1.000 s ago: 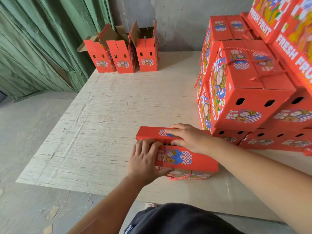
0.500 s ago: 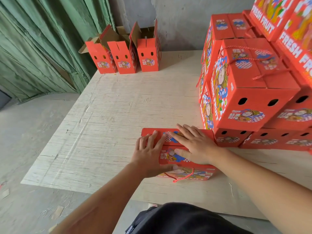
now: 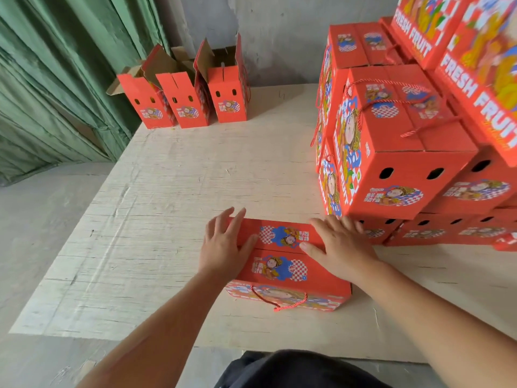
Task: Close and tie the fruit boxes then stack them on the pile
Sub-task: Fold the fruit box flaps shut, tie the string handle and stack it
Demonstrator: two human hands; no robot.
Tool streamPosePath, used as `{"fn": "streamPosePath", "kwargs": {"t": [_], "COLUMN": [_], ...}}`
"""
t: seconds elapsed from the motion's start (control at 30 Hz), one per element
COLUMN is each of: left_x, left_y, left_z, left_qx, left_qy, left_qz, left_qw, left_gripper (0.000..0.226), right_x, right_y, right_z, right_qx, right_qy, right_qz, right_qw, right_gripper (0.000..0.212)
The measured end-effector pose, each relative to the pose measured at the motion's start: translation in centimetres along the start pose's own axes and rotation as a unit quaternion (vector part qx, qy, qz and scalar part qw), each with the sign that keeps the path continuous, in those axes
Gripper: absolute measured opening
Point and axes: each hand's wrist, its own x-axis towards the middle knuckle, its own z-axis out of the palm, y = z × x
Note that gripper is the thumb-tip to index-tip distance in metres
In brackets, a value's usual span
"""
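A red fruit box [image 3: 279, 264] stands near the front of the pale wooden table [image 3: 173, 197], its two top flaps folded down flat. My left hand [image 3: 223, 247] lies with straight fingers on the left end of the top. My right hand [image 3: 340, 245] presses flat on the right end. A red cord handle [image 3: 279, 301] hangs down the box's near side. The pile of closed red boxes [image 3: 397, 152] rises just right of and behind the box.
Three open red boxes [image 3: 184, 102] with raised flaps stand at the table's far left corner, by a green curtain [image 3: 56, 79]. A grey wall runs behind the table. The floor lies to the left, below the table edge.
Both top flaps have been pushed down flat. My hands have slid apart from the middle of the box top toward its two ends.
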Motion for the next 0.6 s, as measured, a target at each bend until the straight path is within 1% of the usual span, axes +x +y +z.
{"fn": "streamPosePath", "kwargs": {"t": [0.07, 0.1, 0.17, 0.2, 0.27, 0.3, 0.37, 0.43, 0.47, 0.5, 0.53, 0.57, 0.6], "left_x": [0.9, 1.4, 2.2, 2.5, 2.4, 2.2, 1.9, 1.2, 0.4, -0.8, -2.1, -3.5, -5.0], "left_y": [-0.2, -0.3, -0.3, -0.3, -0.4, -0.3, 0.2, 0.7, 0.7, 0.5, 0.5, 0.7, 1.4], "left_z": [-0.2, -0.1, -0.1, -0.1, 0.0, 0.0, -0.2, -0.5, -0.5, -0.3, 0.2, 1.0, 1.8], "left_qx": [0.009, 0.019, 0.012, -0.004, -0.014, -0.008, -0.007, -0.058, -0.089, -0.114, -0.135, -0.169, -0.221], "left_qy": [0.032, 0.036, 0.002, -0.026, -0.055, -0.044, 0.005, 0.089, 0.13, 0.17, 0.202, 0.215, 0.196], "left_qz": [-0.036, -0.033, -0.013, -0.014, -0.021, -0.019, -0.012, -0.01, -0.017, -0.034, -0.062, -0.116, -0.207], "left_qw": [0.999, 0.999, 1.0, 1.0, 0.998, 0.999, 1.0, 0.994, 0.987, 0.978, 0.968, 0.955, 0.933], "left_gripper": [0.085, 0.086, 0.083, 0.082, 0.081, 0.079, 0.068, 0.047, 0.037, 0.033, 0.034, 0.044, 0.058], "right_x": [0.1, 0.0, -0.2, -0.2, 0.0, 0.2, 0.3, 0.2, 0.1, 0.0, 0.1, 0.2, 0.4], "right_y": [-0.1, -0.2, -0.5, -0.6, -0.7, -0.8, -0.7, -0.4, -0.3, -0.4, -0.4, -0.4, -0.4], "right_z": [0.4, 0.8, 1.5, 1.7, 1.9, 1.9, 2.0, 2.0, 2.0, 1.9, 1.7, 1.5, 1.1], "right_qx": [0.016, 0.045, 0.11, 0.119, 0.105, 0.102, 0.118, 0.148, 0.159, 0.163, 0.16, 0.15, 0.139], "right_qy": [0.013, 0.037, 0.096, 0.108, 0.103, 0.102, 0.115, 0.12, 0.108, 0.089, 0.067, 0.043, 0.013], "right_qz": [0.025, 0.032, 0.041, 0.043, 0.041, 0.041, 0.039, 0.045, 0.052, 0.061, 0.072, 0.083, 0.094], "right_qw": [0.999, 0.998, 0.988, 0.986, 0.988, 0.989, 0.986, 0.981, 0.98, 0.981, 0.982, 0.984, 0.986], "right_gripper": [0.082, 0.079, 0.07, 0.068, 0.069, 0.07, 0.07, 0.067, 0.066, 0.066, 0.069, 0.073, 0.08]}}
